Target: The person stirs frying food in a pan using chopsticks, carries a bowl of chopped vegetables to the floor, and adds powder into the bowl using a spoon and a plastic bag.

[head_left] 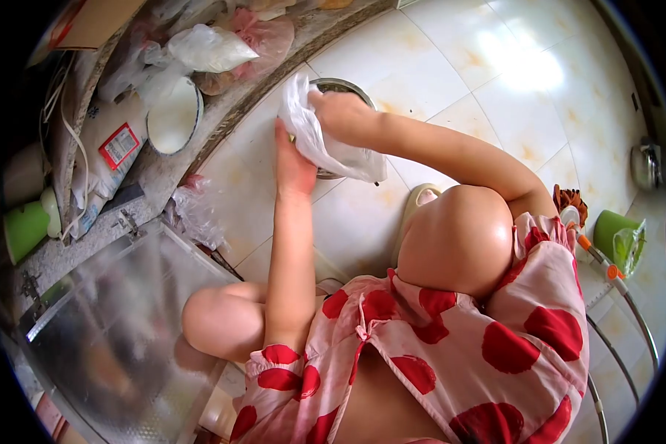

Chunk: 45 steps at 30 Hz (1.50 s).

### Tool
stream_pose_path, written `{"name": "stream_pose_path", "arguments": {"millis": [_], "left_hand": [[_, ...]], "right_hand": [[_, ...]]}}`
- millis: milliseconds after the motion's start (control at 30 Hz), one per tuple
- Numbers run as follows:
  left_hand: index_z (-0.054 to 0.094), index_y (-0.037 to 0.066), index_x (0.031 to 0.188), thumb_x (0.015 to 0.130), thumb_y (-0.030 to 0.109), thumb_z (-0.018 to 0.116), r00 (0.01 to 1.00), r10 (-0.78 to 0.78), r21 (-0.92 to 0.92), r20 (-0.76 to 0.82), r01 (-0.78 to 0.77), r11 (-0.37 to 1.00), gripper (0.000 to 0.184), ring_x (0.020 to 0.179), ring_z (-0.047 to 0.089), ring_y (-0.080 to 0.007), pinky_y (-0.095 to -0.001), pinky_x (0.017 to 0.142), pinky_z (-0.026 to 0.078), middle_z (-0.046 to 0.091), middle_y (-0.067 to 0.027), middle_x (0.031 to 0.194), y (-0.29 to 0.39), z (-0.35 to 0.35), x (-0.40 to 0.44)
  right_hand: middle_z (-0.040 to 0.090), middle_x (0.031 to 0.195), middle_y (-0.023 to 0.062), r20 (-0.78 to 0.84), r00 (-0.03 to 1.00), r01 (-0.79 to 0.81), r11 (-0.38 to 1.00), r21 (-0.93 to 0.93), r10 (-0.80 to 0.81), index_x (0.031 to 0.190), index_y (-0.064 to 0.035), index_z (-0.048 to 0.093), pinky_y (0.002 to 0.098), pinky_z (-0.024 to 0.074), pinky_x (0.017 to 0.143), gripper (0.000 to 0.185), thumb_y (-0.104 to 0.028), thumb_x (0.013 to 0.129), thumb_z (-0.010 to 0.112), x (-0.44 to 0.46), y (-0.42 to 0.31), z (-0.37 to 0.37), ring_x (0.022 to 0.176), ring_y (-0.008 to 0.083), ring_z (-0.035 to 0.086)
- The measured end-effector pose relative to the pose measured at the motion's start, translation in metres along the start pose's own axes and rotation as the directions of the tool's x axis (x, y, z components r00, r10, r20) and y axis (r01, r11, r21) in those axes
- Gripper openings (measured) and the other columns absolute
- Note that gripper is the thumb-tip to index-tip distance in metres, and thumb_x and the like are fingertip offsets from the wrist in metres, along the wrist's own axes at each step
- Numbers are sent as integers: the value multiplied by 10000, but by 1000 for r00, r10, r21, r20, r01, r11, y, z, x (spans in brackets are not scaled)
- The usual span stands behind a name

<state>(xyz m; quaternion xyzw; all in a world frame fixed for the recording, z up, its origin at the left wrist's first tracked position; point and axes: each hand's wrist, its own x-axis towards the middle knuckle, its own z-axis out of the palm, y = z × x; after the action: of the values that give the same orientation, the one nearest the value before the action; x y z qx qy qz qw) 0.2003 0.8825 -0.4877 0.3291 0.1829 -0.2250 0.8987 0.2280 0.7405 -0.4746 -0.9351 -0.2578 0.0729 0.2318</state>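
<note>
A white plastic bag [292,103] is held up over a round metal basin [345,86] on the tiled floor. My left hand [296,164] is closed around the side of the bag, its thumb pointing up along the plastic. My right hand [342,116] is curled at the bag's upper edge, above the basin, with its fingertips partly covered by the plastic. A small yellow-green spot shows by my left fingers; I cannot tell what it is. The bag hides most of the basin and whatever may be inside it.
At the left, a stone-edged shelf holds a white bowl [175,116], knotted plastic bags [211,49] and a large labelled sack [111,159]. An open frosted cabinet door [133,333] stands beside my left knee. A green bin [616,231] and metal tube frame [636,311] are at right.
</note>
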Motion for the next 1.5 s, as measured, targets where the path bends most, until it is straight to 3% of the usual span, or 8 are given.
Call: {"name": "stream_pose_path", "arguments": {"millis": [433, 600, 900, 1000, 1100, 1233, 1333, 1500], "left_hand": [[446, 55, 1179, 877, 258, 459, 987, 131, 63, 92, -137, 989, 365, 987, 522, -214, -327, 822, 461, 508, -84, 1110, 5, -14, 34], [435, 41, 1177, 867, 185, 468, 974, 200, 290, 102, -221, 931, 343, 1027, 492, -202, -332, 876, 412, 493, -92, 1115, -25, 9, 37], [431, 16, 1162, 880, 126, 486, 961, -14, 696, 277, -191, 692, 307, 1082, 462, -171, -309, 869, 399, 458, -69, 1150, -16, 61, 39], [443, 22, 1151, 883, 145, 493, 970, -75, 726, 230, -120, 677, 299, 1078, 467, -163, -303, 863, 403, 460, -61, 1153, 0, 41, 60], [445, 30, 1160, 890, 174, 486, 963, -107, 790, 248, -137, 598, 309, 1070, 470, -146, -294, 869, 394, 463, -50, 1167, 22, 34, 74], [453, 45, 1164, 888, 204, 494, 968, -120, 861, 219, -134, 491, 320, 1067, 477, -148, -286, 859, 398, 467, -52, 1179, 39, 21, 90], [459, 36, 1159, 886, 224, 499, 973, -88, 916, 215, -169, 364, 333, 1045, 496, -152, -283, 848, 406, 480, -56, 1161, 51, 43, 75], [548, 57, 983, 872, 238, 520, 980, -159, 987, 124, -105, 126, 214, 710, 543, -85, -206, 659, 419, 572, -10, 766, 89, 14, 83]], "right_hand": [[460, 1157, 264, -13, 999, -17, 835, 551, 29, 1315, 12, 186, 360, 420, 885, 1003, -318, 581, 783, -12, 23, -36, 1047, 337, 505], [537, 1080, 202, 8, 984, -109, 573, 812, 175, 1292, -80, 348, 366, 413, 878, 705, -251, 700, 690, -24, 40, -39, 1019, 302, 517], [555, 928, 89, -438, 499, -292, 621, 727, 748, 848, 29, 593, 293, 454, 747, 199, 74, 666, 526, -229, 109, -96, 874, 203, 547], [560, 962, 107, -850, 405, -606, 795, 27, 337, 954, -69, 606, 311, 467, 762, 375, 120, 660, 469, -379, 152, -144, 901, 243, 539], [531, 1068, 87, -891, 446, -884, -113, -453, 79, 1092, -150, 574, 357, 445, 841, 466, 44, 671, 523, -534, 140, -241, 1016, 301, 488], [471, 1176, 93, -901, -118, -888, -451, -93, 417, 1168, -226, 531, 386, 418, 872, 474, -311, 714, 638, -698, 137, -269, 1031, 281, 496], [451, 1236, 96, -787, -363, -915, -351, 200, 498, 1122, -215, 570, 387, 417, 854, 409, -366, 744, 617, -691, 150, -242, 993, 271, 527], [606, 748, 108, -553, -64, -927, 156, 341, 831, 1057, -140, 590, 300, 450, 644, 287, -299, 820, 559, -502, 183, -134, 622, 178, 574]]}}
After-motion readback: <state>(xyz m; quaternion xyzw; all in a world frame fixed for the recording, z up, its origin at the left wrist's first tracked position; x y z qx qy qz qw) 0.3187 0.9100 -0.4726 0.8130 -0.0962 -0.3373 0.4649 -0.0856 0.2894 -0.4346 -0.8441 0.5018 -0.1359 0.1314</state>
